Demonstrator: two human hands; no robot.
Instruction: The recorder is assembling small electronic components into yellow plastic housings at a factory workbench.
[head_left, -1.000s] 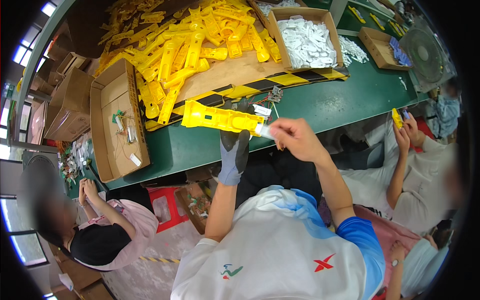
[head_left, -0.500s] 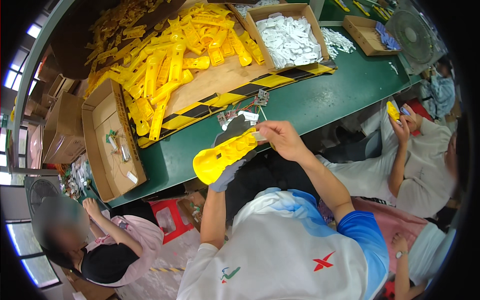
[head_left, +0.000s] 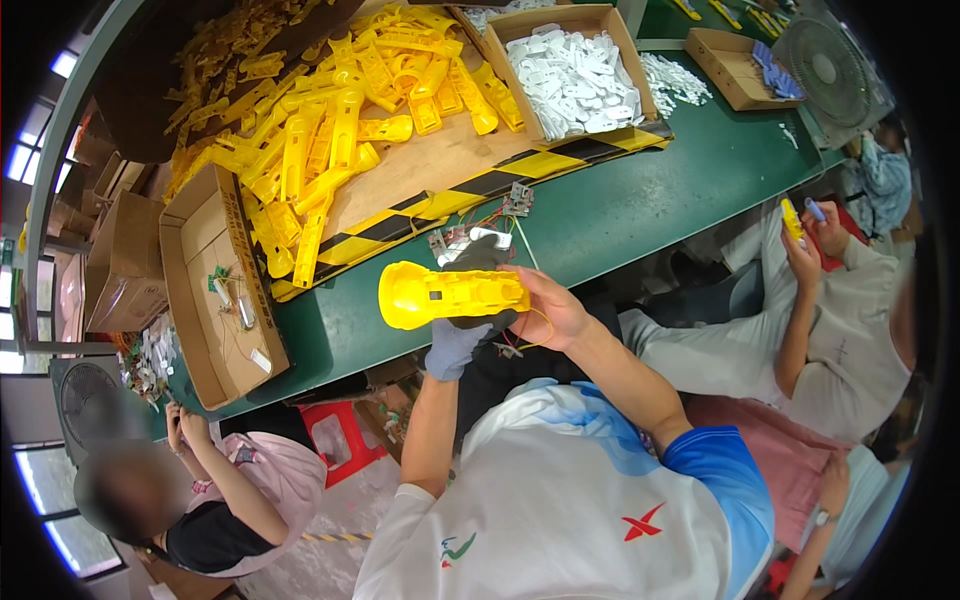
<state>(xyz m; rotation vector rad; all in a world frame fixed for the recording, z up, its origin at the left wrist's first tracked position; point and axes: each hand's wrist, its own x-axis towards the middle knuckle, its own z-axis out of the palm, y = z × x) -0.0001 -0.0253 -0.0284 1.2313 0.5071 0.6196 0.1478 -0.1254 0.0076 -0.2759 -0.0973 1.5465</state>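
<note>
A yellow plastic flashlight housing [head_left: 452,294] lies roughly level in front of me, its wide round end to the left and its moulded inner side showing. My left hand [head_left: 458,343], in a grey glove, is closed around it from below and behind. My bare right hand [head_left: 556,312] is closed on the narrow right end; the housing partly hides its fingertips. Thin red and yellow wires [head_left: 549,332] loop out under that end, with a small part dangling below the right hand. Just beyond the left glove, small circuit boards [head_left: 517,200] with wires and white cylinders lie on the green bench.
Yellow housings [head_left: 345,120] are heaped on a board edged with black-and-yellow tape [head_left: 400,220]. A carton of white plastic pieces [head_left: 628,40] stands behind. At left, an open cardboard box [head_left: 275,345] holds a few wired parts. Co-workers sit on both sides; a fan [head_left: 825,70] stands far right.
The housing has swung from a slant to nearly level. My right hand has moved down and now closes around its narrow end, and the wire loop shows more beneath it.
</note>
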